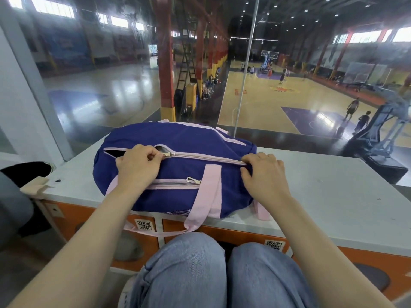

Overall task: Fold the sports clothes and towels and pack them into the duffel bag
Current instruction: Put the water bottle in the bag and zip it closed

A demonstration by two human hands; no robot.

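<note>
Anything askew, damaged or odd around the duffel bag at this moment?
Nothing damaged or spilled. The duffel bag lies flat on the grey countertop, one pink strap drooping over the front edge. The left hand pinches the main zipper pull, with the zip part open at its left end; the right hand grips the zip's other end.

The duffel bag (173,170) fills the middle of the worktop (322,196), reaching its near edge. Bare surface lies open to the right. A glass wall (289,85) closes the far side; a white post (33,96) crowds the left.
</note>
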